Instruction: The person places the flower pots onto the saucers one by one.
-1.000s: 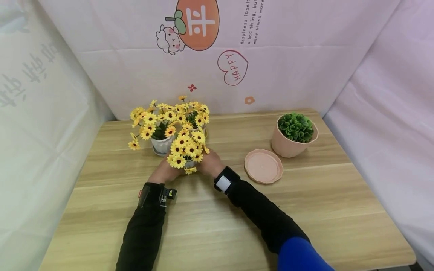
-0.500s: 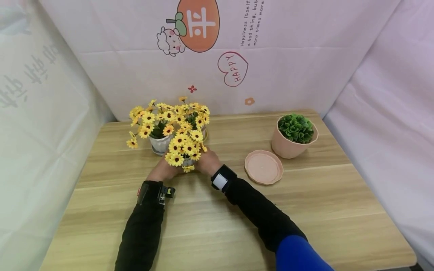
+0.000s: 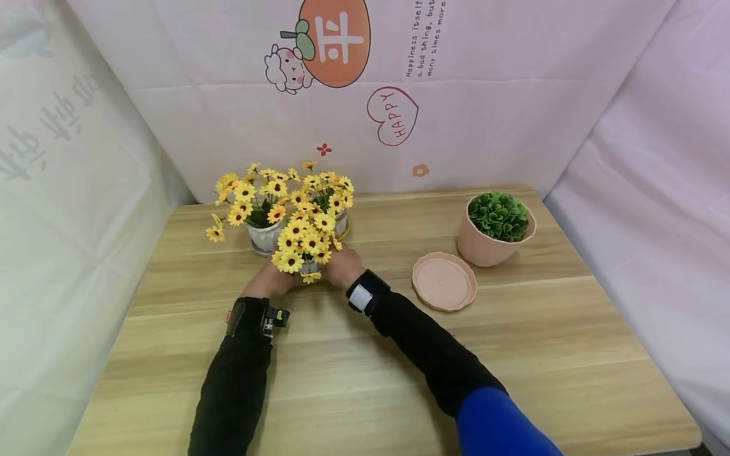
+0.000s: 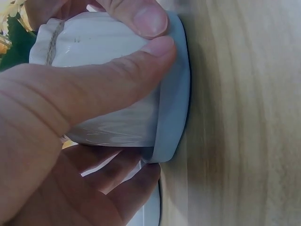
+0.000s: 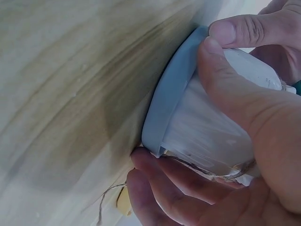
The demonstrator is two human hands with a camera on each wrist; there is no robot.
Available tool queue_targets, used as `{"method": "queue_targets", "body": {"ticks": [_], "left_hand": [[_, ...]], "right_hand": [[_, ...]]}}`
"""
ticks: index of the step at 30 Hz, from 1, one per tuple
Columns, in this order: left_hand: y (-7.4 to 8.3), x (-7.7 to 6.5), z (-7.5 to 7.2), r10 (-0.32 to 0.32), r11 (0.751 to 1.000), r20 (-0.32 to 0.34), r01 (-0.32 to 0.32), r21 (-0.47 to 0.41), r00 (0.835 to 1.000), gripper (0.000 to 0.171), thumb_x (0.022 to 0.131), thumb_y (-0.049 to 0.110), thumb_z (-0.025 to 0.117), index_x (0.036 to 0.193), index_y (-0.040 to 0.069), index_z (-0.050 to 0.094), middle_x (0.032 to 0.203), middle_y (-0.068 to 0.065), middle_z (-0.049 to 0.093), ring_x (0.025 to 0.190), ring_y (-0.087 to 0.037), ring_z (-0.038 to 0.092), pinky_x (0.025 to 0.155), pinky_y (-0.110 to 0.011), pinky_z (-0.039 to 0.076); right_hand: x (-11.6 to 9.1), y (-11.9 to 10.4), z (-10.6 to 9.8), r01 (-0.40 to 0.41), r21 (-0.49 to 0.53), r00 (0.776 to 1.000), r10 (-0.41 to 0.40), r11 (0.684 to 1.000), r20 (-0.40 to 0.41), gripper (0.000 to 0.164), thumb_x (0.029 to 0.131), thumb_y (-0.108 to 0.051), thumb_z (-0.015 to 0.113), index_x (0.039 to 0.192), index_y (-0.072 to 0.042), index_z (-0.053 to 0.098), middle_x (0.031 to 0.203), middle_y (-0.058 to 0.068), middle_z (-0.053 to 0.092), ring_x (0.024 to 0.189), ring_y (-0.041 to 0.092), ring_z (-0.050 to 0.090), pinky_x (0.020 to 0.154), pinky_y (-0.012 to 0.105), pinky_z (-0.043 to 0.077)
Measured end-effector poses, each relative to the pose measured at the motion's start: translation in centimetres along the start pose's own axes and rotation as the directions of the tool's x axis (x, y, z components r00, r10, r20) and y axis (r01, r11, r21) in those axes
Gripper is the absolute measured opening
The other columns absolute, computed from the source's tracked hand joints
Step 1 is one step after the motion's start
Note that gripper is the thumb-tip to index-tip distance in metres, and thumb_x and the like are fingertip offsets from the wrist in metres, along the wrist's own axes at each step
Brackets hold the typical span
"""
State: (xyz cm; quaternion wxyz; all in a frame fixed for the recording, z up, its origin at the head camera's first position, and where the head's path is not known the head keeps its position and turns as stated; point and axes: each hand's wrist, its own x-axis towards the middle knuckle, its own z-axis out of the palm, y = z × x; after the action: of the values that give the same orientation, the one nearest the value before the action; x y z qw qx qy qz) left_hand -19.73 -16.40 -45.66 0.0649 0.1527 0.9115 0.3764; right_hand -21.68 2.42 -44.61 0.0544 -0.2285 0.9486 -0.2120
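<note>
My left hand (image 3: 270, 278) and right hand (image 3: 343, 266) grip a small white flowerpot (image 4: 94, 42) from both sides. Yellow daisies (image 3: 305, 240) fill it, and twine is tied below its rim. Beneath the pot sits a blue-grey saucer (image 5: 169, 101), low over the wood, with both thumbs meeting at its near edge. Fingers of each hand reach around the sides to the saucer. Close behind stand two similar daisy pots: a left one (image 3: 265, 237) right by my left hand, and a right one (image 3: 342, 223) on a yellow saucer (image 3: 346, 232), partly hidden by blooms.
To the right, a pink saucer (image 3: 443, 281) lies on the wooden table (image 3: 365, 380). Beyond it stands a pink pot (image 3: 485, 246) with a green leafy plant (image 3: 497, 215). A printed white cloth (image 3: 485, 126) hangs behind the table.
Both hands have shifted left and slightly away, bringing the front flowerpot along. The left rear pot has also slid a little left. The pink pot and saucer stay in place.
</note>
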Motion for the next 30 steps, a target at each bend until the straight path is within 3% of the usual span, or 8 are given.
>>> {"method": "queue_targets", "body": {"ticks": [4, 12, 19, 27, 30], "left_hand": [[0.0, 0.0, -0.3, -0.016, 0.999, -0.001, 0.016, 0.031, 1.0, 0.061, 0.09, 0.008, 0.079, 0.144, -0.004, 0.055, 0.143, -0.026, 0.061, 0.133, -0.043, 0.058, 0.119, -0.058, 0.043], [-0.4, 0.2, -0.9, -0.046, 0.999, 0.005, 0.046, -0.005, 0.999, 0.065, 0.089, 0.009, 0.08, 0.147, -0.004, 0.052, 0.146, -0.026, 0.058, 0.136, -0.042, 0.056, 0.122, -0.057, 0.04], [-1.0, 0.6, -1.2, -0.109, 0.993, 0.002, 0.109, -0.036, 0.994, 0.068, 0.087, 0.006, 0.083, 0.148, -0.002, 0.052, 0.149, -0.024, 0.057, 0.138, -0.04, 0.054, 0.124, -0.056, 0.037], [-1.2, 0.8, -1.8, -0.113, 0.993, 0.034, 0.114, -0.031, 0.993, 0.071, 0.089, 0.007, 0.082, 0.151, -0.001, 0.049, 0.153, -0.025, 0.053, 0.14, -0.041, 0.051, 0.125, -0.058, 0.035], [-1.3, 0.8, -1.9, -0.11, 0.993, 0.031, 0.111, -0.035, 0.993, 0.07, 0.088, 0.007, 0.082, 0.149, -0.002, 0.05, 0.15, -0.025, 0.055, 0.137, -0.041, 0.052, 0.123, -0.058, 0.037]], "right_hand": [[0.7, -0.1, 0.3, -0.006, -0.002, 1.0, 0.006, 1.0, -0.006, 0.018, 0.1, -0.004, 0.066, 0.115, -0.007, 0.077, 0.114, 0.012, 0.076, 0.092, 0.025, 0.07, 0.069, 0.035, 0.059], [1.5, -0.8, 0.6, -0.014, -0.135, 1.0, 0.011, 0.991, -0.02, 0.014, 0.102, -0.007, 0.063, 0.102, -0.007, 0.077, 0.096, 0.012, 0.077, 0.076, 0.022, 0.069, 0.059, 0.031, 0.055], [1.9, -1.5, 0.6, -0.061, -0.156, 0.997, 0.054, 0.986, -0.052, 0.019, 0.104, -0.008, 0.061, 0.093, -0.008, 0.075, 0.095, 0.012, 0.077, 0.085, 0.025, 0.074, 0.071, 0.038, 0.061], [2.6, -2.2, 0.7, -0.097, -0.215, 0.994, 0.084, 0.972, -0.069, 0.043, 0.106, -0.012, 0.059, 0.065, -0.015, 0.047, 0.081, 0.01, 0.075, 0.08, 0.023, 0.074, 0.06, 0.031, 0.053], [2.9, -2.4, 1.0, -0.103, -0.254, 0.993, 0.084, 0.962, -0.086, 0.051, 0.105, -0.012, 0.06, 0.06, -0.017, 0.037, 0.066, 0.004, 0.064, 0.073, 0.02, 0.072, 0.053, 0.027, 0.044]]}}
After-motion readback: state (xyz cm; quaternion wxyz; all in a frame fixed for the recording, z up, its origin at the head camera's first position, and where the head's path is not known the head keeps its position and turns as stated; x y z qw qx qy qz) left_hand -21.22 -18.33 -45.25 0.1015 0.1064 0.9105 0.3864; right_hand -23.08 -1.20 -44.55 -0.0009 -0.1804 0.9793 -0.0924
